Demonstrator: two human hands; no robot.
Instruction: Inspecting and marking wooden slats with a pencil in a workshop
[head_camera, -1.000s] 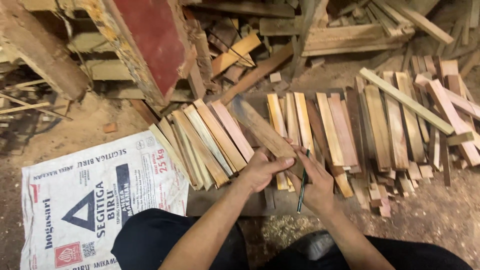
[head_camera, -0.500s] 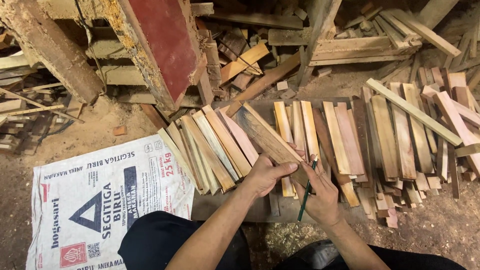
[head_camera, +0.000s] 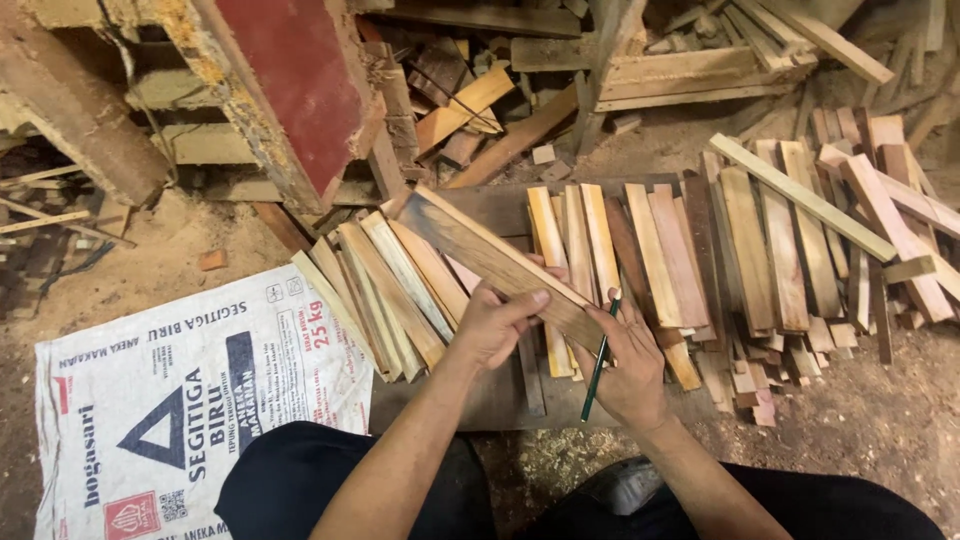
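My left hand (head_camera: 492, 322) grips a long, flat wooden slat (head_camera: 470, 245) that points up and to the left, held above a row of similar slats (head_camera: 640, 250). My right hand (head_camera: 625, 365) holds a green pencil (head_camera: 598, 362) and also touches the near end of the same slat. More light slats (head_camera: 390, 285) lean in a fanned stack just left of my left hand. A dark wooden board (head_camera: 500, 395) lies under the slats.
A white printed sack (head_camera: 170, 390) lies on the sawdust floor at lower left. A red-faced wooden block (head_camera: 300, 80) and scrap timber pile up at the back. More slats (head_camera: 860, 210) are heaped at right. My dark trousers (head_camera: 300, 490) fill the bottom.
The slat in my hands has slid up and to the left, so more of it sticks out past my left hand. Both hands shifted slightly with it.
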